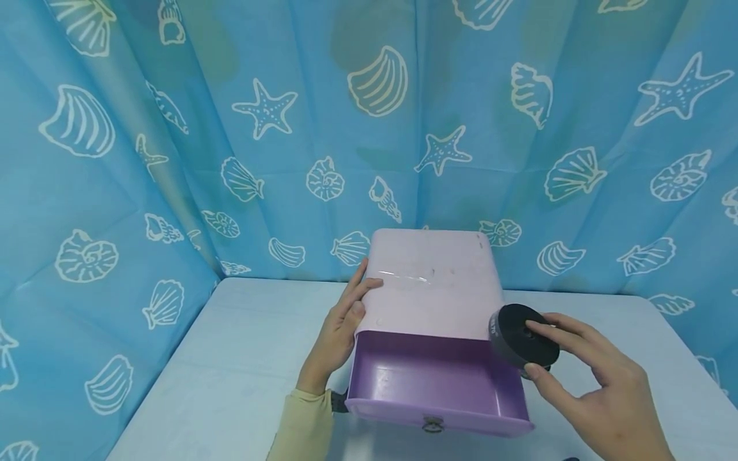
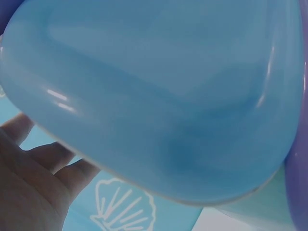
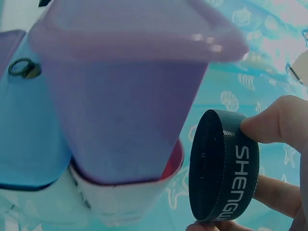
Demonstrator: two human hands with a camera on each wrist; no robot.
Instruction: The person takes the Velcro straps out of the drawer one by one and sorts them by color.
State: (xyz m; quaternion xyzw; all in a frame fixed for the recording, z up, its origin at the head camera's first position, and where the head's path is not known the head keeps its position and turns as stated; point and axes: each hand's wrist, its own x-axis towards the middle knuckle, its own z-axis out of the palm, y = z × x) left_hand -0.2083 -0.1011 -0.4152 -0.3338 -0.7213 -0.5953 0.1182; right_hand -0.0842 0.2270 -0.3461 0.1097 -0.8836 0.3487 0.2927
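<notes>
A pink drawer box stands on the table with its purple top drawer pulled out; the drawer's inside is bare. My left hand lies against the box's left side, its fingers extended near the top edge. In the left wrist view the left hand touches the rim of a blue, glossy surface. Beside the drawer's right rim, my right hand holds a roll of black hook-and-loop tape between thumb and fingers. White lettering shows on that roll in the right wrist view.
A metal ring pull is on the drawer front. Below the open drawer, the right wrist view shows a blue drawer front with its own ring pull. A blue shell-patterned curtain hangs behind the white table.
</notes>
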